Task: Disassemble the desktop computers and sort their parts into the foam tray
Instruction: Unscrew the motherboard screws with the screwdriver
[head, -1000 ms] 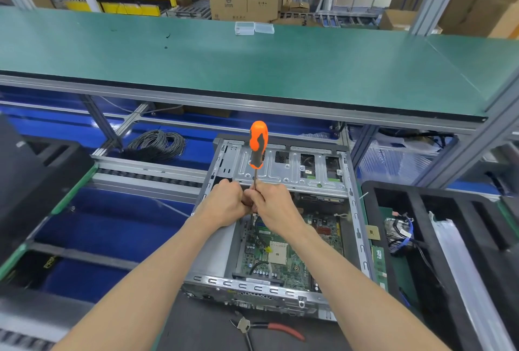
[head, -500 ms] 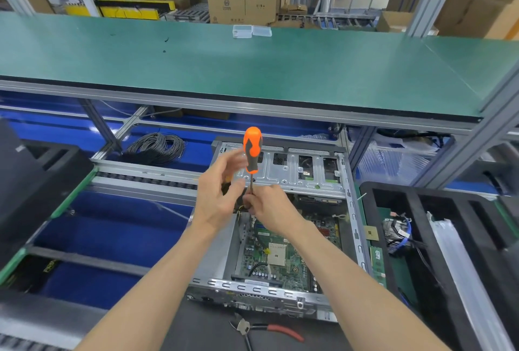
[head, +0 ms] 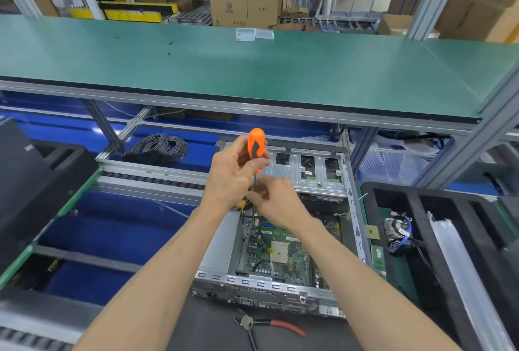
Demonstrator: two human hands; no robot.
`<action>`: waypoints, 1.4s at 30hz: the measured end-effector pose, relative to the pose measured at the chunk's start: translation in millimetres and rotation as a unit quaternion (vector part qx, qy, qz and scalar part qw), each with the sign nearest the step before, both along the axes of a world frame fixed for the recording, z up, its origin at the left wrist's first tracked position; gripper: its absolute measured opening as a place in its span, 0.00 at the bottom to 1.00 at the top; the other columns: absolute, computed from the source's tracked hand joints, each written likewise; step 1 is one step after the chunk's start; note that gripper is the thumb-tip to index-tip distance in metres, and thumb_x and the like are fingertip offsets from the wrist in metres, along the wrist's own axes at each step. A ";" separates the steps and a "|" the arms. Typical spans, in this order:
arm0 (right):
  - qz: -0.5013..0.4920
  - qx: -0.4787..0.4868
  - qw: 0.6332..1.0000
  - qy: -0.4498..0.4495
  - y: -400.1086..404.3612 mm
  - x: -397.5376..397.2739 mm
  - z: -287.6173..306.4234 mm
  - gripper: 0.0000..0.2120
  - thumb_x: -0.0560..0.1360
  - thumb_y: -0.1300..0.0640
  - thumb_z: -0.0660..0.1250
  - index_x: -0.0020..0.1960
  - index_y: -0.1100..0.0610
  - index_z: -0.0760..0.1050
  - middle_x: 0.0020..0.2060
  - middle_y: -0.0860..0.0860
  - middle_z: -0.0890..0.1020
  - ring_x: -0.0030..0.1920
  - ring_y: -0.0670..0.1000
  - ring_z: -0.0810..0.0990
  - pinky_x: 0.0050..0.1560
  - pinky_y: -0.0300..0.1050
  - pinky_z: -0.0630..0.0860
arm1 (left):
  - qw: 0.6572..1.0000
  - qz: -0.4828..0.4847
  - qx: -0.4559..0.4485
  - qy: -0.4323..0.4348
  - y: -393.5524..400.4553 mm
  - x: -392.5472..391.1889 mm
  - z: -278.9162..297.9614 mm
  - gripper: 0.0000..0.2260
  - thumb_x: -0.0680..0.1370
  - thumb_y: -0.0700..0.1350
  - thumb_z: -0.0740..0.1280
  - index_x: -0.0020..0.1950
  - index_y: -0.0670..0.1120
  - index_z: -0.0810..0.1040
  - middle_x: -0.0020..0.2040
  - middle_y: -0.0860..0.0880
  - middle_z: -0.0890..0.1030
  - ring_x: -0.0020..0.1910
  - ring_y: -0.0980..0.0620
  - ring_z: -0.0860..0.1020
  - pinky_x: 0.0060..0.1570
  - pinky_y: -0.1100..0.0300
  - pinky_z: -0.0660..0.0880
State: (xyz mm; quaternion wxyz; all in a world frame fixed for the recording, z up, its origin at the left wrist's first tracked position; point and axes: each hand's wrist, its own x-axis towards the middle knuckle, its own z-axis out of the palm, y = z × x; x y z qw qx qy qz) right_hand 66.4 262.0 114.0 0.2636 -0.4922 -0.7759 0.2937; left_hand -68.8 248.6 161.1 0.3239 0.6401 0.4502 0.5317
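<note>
Left hand (head: 234, 173) is wrapped around the orange handle of the screwdriver (head: 256, 148), fingers and thumb curled on it, holding the thing bolt upright so the shaft drops straight down into the open desktop case (head: 283, 227). Right hand (head: 276, 200) sits lower, fingers bunched at the shaft near the tip; it looks like it's pinching or steadying the shaft, but I honestly can't tell from here whether it's gripping it or something small next to it. My guess is that's the point of the two-handed setup: top hand spins, bottom hand keeps the tip on a screw at the far-left corner of the motherboard (head: 276, 252), just below the silver drive cage (head: 311, 170). The screw itself is hidden behind the hands. The case lies flat on the dark mat, open side up, so everything's reachable from above, and the board looks like it's in there with cables attached. The black foam tray (head: 373, 210) is parked just to the right of the case, close enough to drop parts in without stretching; one slot already has a cable bundle (head: 398, 231) in it. Red-handled pliers (head: 269, 324) lie on the mat right in front of the case, within easy reach.
</note>
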 end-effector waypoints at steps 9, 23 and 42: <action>-0.033 0.192 0.952 0.238 -5.4 -1.7 65.0 0.13 0.81 0.55 0.63 0.64 0.54 0.74 0.54 0.49 0.77 0.52 0.48 0.77 0.51 0.36 0.72 | 0.993 0.092 0.002 -0.076 -2.5 20.9 -1.7 0.15 0.72 0.36 0.77 0.57 0.48 0.85 0.47 0.55 0.87 0.50 0.57 0.85 0.53 0.62 0.80; 0.068 0.139 0.986 0.066 3.4 1.5 101.2 0.07 0.81 0.57 0.58 0.52 0.57 0.73 0.40 0.51 0.80 0.41 0.53 0.76 0.42 0.52 0.72 | 0.998 -0.032 -0.047 0.003 -5.4 -7.1 -2.3 0.11 0.77 0.38 0.70 0.56 0.53 0.83 0.51 0.53 0.87 0.54 0.54 0.84 0.54 0.61 0.79; 0.131 0.064 0.985 -0.095 12.9 8.9 132.5 0.09 0.72 0.62 0.64 0.49 0.51 0.76 0.46 0.52 0.79 0.44 0.53 0.74 0.44 0.49 0.74 | 0.997 -0.030 -0.075 -0.008 -5.3 -0.7 -7.9 0.09 0.77 0.39 0.71 0.52 0.53 0.84 0.45 0.53 0.87 0.49 0.54 0.85 0.50 0.61 0.79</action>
